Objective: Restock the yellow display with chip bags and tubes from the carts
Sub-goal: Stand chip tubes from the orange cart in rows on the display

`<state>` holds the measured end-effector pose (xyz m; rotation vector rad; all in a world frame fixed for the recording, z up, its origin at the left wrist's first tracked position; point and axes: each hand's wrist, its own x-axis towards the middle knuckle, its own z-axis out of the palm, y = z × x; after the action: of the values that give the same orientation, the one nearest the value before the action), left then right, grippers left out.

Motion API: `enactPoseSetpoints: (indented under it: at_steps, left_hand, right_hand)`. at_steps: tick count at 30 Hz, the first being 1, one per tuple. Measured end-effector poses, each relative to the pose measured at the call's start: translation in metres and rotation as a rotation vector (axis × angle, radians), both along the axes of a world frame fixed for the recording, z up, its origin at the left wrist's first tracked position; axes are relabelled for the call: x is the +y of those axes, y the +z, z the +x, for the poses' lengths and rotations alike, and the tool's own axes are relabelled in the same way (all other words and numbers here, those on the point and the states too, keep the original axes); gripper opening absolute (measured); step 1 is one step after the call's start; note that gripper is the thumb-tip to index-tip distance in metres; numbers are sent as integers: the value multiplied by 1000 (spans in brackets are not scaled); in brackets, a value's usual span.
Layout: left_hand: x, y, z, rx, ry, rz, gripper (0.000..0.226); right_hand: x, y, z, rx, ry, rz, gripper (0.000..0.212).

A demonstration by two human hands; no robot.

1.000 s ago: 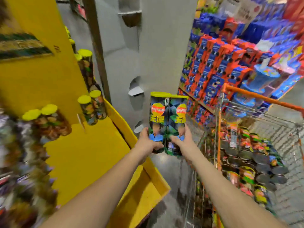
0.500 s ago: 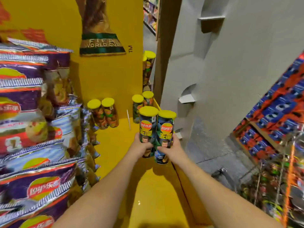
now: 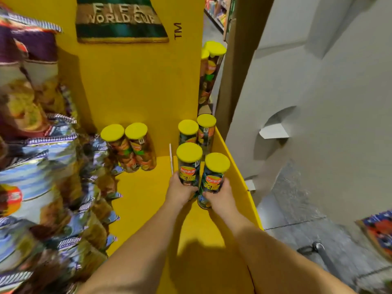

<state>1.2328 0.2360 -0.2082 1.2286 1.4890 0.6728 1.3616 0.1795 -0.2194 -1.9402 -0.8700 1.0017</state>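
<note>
Each hand, left (image 3: 180, 190) and right (image 3: 220, 196), grips one tube (image 3: 189, 166) at centre frame; shelf (image 3: 148, 200) holds few tubes, restocking barely begun.

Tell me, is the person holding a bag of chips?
No, each hand grips a yellow-lidded chip tube: the left hand holds the left tube and the right hand holds the right tube.
</note>
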Motion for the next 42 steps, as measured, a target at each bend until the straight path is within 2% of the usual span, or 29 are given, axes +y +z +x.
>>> enactPoseSetpoints:
  at_steps: [5, 11, 18, 26, 33, 36, 39, 42]
  left_hand:
    - [30, -20, 13, 46, 58, 52, 68]
    - [50, -37, 17, 129, 86, 71, 78]
    - [54, -47, 25, 194, 89, 151, 69]
    - [60, -46, 37, 197, 115, 120, 79]
    - [63, -44, 37, 153, 37, 37, 75]
    - [62, -45, 31, 83, 26, -34, 85]
    - [53, -38, 29, 32, 41, -89, 87]
    - [37, -24, 25, 17, 47, -136, 75]
  right_hand:
    - [39, -21, 0, -63, -28, 53, 78]
    - [71, -15, 1, -218, -30, 9, 82]
    - [92, -11, 2, -254, -38, 10, 80]
    - [106, -8, 6, -268, -51, -29, 60]
    - [101, -5, 13, -172, 22, -151, 65]
    - [100, -5, 12, -176, 123, -215, 72]
    - [93, -6, 12, -128, 179, -219, 68]
    - [80, 5, 12, -27, 188, -234, 69]
